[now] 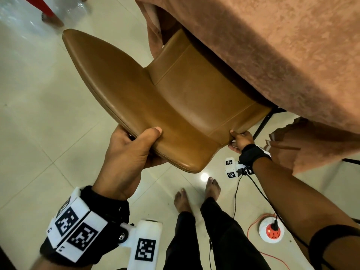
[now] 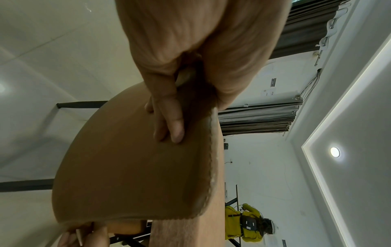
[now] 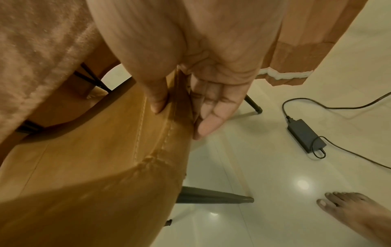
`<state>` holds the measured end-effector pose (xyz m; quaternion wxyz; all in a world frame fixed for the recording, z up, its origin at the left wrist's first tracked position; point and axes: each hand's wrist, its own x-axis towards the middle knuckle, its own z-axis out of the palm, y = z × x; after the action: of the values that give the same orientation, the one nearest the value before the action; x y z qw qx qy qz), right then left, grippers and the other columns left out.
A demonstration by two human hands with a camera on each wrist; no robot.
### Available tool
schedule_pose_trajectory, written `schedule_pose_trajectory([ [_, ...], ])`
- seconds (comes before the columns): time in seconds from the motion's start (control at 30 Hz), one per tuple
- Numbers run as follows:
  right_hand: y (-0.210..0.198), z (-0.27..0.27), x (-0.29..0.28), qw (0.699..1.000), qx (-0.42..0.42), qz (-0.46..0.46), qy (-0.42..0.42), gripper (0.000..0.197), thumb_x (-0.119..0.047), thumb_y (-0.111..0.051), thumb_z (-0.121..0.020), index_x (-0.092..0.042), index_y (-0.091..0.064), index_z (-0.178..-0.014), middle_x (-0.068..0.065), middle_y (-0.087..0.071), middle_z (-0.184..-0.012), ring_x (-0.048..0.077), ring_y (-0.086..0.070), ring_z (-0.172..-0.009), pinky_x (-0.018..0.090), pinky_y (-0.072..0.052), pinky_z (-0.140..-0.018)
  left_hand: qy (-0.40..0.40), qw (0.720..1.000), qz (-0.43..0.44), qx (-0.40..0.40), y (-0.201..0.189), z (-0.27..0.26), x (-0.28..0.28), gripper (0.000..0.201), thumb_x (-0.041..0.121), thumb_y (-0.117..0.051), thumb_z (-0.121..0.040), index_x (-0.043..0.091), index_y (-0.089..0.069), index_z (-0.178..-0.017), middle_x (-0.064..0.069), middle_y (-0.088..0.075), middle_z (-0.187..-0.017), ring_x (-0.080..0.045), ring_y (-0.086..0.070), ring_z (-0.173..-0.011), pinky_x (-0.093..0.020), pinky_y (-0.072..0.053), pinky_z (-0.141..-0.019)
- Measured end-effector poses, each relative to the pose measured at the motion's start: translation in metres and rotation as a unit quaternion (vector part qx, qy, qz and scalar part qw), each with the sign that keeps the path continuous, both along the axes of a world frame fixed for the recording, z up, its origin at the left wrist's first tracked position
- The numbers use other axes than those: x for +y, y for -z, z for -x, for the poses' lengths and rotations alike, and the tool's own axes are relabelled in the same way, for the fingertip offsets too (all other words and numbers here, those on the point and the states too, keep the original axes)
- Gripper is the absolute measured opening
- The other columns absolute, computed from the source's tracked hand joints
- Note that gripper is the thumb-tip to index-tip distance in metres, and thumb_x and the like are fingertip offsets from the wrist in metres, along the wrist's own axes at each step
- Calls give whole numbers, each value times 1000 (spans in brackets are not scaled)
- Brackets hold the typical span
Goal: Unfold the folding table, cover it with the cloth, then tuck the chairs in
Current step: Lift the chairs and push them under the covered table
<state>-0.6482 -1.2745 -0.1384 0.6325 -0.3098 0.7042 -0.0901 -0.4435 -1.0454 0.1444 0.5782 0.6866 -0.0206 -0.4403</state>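
The tan leather chair [image 1: 175,106] stands with its seat partly under the table, whose top and sides are draped in the rust-brown cloth [image 1: 272,55]; the backrest faces you, well clear of the table edge. Judged by its padded shell on thin black metal legs [image 3: 213,197], the chair is rigid and moderately heavy, its upholstery smooth and likely slippery, so you do best to hold it at the firm stitched edges of the back, 1 hand per side. Your left hand [image 1: 128,152] clamps the backrest's top edge: the thumb lies flat on the front face, and the fingers [image 2: 171,123], pressed together, wrap onto the rear face. Your right hand [image 1: 240,140] pinches the side edge lower down, where back meets seat: the thumb presses the front, while the fingers [image 3: 209,113], nearly straight and together, lie along the outer edge.
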Motion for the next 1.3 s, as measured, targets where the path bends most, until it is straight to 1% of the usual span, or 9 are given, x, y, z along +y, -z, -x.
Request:
schedule_pose_trajectory([
  [0.17, -9, -4, 23, 999, 7, -20, -36, 45, -16, -66, -97, -13, -47, -137, 14, -66, -127, 27, -69, -90, 25, -58, -51, -39, 999, 6, 6, 1, 8, -1, 38, 22, -67, -91, 16, -55, -126, 2, -74, -105, -16, -74, -85, -30, -58, -61],
  [0.3, -40, -2, 56, 994, -15, -33, -101, 35, -21, -57, -102, -12, -50, -136, 11, -66, -111, 20, -66, -74, 29, -55, -64, -51, 998, 6, 25, 3, 25, 2, 42, 46, -60, -92, 27, -54, -129, 3, -72, -112, -20, -75, -88, -36, -59, -66],
  [0.43, -97, 1, 84, 987, -61, -20, -144, 17, -18, -47, -106, -23, -54, -121, 9, -66, -83, 18, -60, -60, 24, -47, -56, -32, 999, 21, 38, 13, 68, 12, 49, 71, -24, -94, 41, -57, -114, -2, -69, -114, -31, -73, -89, -48, -60, -75],
  [0.63, -162, 60, 94, 950, -74, 44, -301, 12, -11, -56, -99, -16, -63, -106, 9, -65, -85, 17, -56, -64, 24, -40, -56, 165, 983, -84, 15, 54, 146, 17, 21, 37, -47, -99, 23, -55, -86, -8, -62, -75, -27, -63, -66, -32, -49, -60],
  [0.7, -171, 95, 89, 942, -50, 63, -325, 13, -10, -57, -98, -13, -65, -108, 8, -66, -84, 17, -57, -67, 23, -44, -57, 346, 930, -102, -70, 70, 163, 13, 14, 30, -57, -95, 26, -57, -82, 0, -65, -75, -23, -65, -68, -33, -51, -63],
  [0.8, -177, 167, 75, 953, -22, 83, -290, 10, -11, -64, -95, -19, -66, -102, 8, -67, -83, 21, -60, -68, 28, -50, -64, 583, 768, -107, -242, 74, 187, -12, 8, 35, -60, -89, 28, -61, -94, 8, -67, -84, -17, -64, -75, -32, -53, -73],
  [0.9, -182, 243, 60, 967, 28, 90, -239, 15, -6, -61, -96, -17, -67, -104, 8, -67, -86, 20, -61, -72, 18, -48, -61, 677, 643, -121, -336, 79, 209, -45, 17, 35, -58, -91, 27, -63, -105, 5, -68, -92, -18, -65, -82, -31, -53, -77],
  [1.1, -175, 400, 18, 958, 160, 119, -207, 5, -30, -65, -95, -35, -65, -96, 0, -73, -85, 25, -69, -85, 33, -53, -80, 753, 546, -136, -342, 100, 290, -122, 17, 29, -57, -92, 24, -63, -107, 0, -71, -91, -24, -66, -86, -29, -50, -74],
  [1.3, -211, 547, -23, 936, 261, 183, -151, 25, -34, -63, -96, -25, -69, -118, 2, -73, -103, 24, -65, -101, 31, -47, -86, 808, 443, -142, -362, 111, 408, -217, 23, 30, -55, -93, 21, -64, -112, -6, -70, -105, -29, -65, -97, -34, -51, -81],
])
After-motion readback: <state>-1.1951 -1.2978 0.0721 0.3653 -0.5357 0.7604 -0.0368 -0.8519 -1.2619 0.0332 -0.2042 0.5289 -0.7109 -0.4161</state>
